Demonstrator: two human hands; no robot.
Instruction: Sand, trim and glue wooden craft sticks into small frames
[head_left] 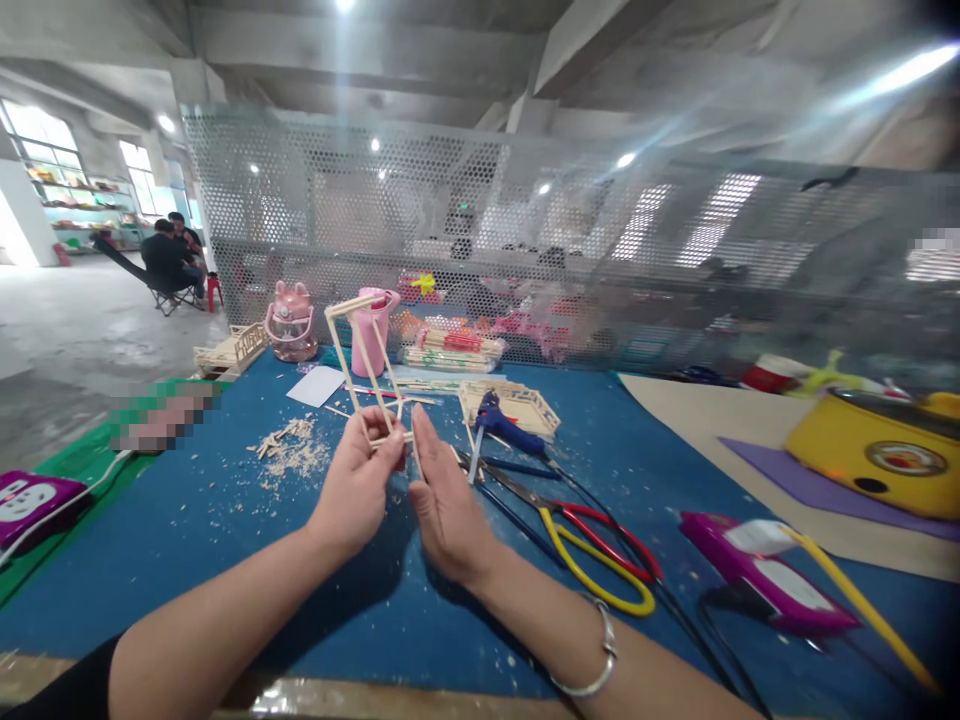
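Pinching the stick frame [370,370] above the blue mat [187,540] in my left hand [360,485]; my right hand [454,510], flat and ungripping, is bracing its lower end, apparently for steadiness.

No readable text anywhere. Oval badge [905,459] on the yellow pot [829,440]: too small to make out. Wrapped packet [454,350] well left of the pot: markings illegible.
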